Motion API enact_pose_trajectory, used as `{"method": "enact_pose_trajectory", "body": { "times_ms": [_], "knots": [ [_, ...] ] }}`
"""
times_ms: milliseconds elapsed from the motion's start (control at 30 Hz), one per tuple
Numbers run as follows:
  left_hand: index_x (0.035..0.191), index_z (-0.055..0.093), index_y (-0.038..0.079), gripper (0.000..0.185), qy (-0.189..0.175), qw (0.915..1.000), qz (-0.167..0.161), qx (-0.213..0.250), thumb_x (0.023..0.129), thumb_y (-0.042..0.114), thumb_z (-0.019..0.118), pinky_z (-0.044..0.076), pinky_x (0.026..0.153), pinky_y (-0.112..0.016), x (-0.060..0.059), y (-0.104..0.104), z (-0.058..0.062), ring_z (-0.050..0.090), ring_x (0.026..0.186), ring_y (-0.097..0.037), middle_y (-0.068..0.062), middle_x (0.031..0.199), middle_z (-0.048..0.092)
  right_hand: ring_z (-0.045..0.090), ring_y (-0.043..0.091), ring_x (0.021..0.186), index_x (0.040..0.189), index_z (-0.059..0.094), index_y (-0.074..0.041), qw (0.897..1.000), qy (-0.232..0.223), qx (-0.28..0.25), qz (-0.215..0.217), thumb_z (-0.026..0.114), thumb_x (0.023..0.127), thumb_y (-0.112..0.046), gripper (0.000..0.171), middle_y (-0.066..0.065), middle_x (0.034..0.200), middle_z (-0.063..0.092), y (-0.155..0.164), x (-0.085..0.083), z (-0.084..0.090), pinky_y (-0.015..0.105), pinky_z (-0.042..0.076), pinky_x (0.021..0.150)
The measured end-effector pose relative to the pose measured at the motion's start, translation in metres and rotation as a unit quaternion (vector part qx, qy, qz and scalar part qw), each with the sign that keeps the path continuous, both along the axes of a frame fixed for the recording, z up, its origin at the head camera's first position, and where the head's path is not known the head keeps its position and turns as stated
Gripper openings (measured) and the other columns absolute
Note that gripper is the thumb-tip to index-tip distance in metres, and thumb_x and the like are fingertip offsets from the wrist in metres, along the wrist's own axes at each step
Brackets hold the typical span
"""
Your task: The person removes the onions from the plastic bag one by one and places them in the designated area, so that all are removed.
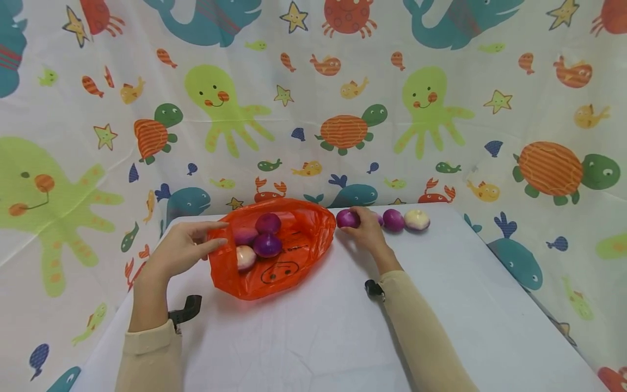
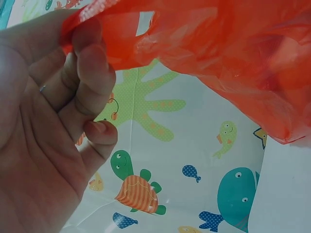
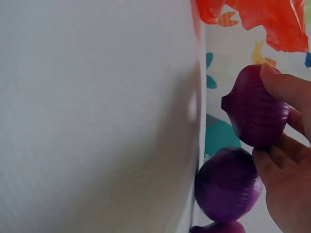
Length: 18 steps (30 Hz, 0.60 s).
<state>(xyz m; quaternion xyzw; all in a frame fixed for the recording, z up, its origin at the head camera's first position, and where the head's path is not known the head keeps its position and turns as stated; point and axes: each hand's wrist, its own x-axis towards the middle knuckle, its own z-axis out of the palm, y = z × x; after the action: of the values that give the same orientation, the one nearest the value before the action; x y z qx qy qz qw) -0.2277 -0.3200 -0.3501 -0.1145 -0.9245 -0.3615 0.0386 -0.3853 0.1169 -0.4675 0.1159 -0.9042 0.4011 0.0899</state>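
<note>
A red plastic bag [image 1: 303, 261] with black printing lies wide open on the table. Its left rim is pinched between the thumb and fingers of my left hand [image 1: 183, 245]; the left wrist view shows the red film [image 2: 126, 41] running between them. Inside the bag sit several onions, among them a dark purple onion [image 1: 267, 245] and a whitish one [image 1: 246, 258]. My right hand [image 1: 368, 234] grips a purple onion [image 3: 255, 107] just right of the bag's opening. Right below it in the right wrist view is another purple onion [image 3: 228, 184].
To the right of my right hand, a purple onion [image 1: 393, 220] and a whitish bulb [image 1: 417, 220] stand in a row near the back edge of the white table [image 1: 313, 348]. My hand partly hides another onion. A sea-animal curtain [image 1: 303, 76] hangs behind.
</note>
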Motion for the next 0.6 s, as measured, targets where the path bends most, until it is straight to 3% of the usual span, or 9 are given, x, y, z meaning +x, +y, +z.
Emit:
{"method": "enact_pose_trajectory", "body": {
  "times_ms": [433,600],
  "knots": [
    [0.140,0.067,0.014,0.050,0.011,0.9999,-0.005,0.003,0.098,0.039,0.073,0.060,0.069,-0.034,0.0003,-0.0009,0.0002,0.066,0.077,-0.024,-0.006,0.082,0.069,0.055,0.034,0.131,0.137,0.059,-0.014,0.998,0.004,0.068,0.009,0.086,0.086,-0.017,0.058,0.011,0.139,0.061,-0.0038,-0.0019,0.0044,0.056,0.047,0.112],
    [0.140,0.067,0.014,0.050,0.008,0.9999,-0.004,0.006,0.098,0.040,0.073,0.060,0.069,-0.034,0.0014,-0.0012,0.0001,0.066,0.077,-0.024,-0.006,0.083,0.070,0.053,0.032,0.132,0.135,0.062,-0.017,0.993,0.022,0.112,-0.002,0.088,0.084,-0.021,0.058,0.009,0.137,0.065,-0.0040,-0.0040,0.0044,0.057,0.031,0.122]
  ]
}}
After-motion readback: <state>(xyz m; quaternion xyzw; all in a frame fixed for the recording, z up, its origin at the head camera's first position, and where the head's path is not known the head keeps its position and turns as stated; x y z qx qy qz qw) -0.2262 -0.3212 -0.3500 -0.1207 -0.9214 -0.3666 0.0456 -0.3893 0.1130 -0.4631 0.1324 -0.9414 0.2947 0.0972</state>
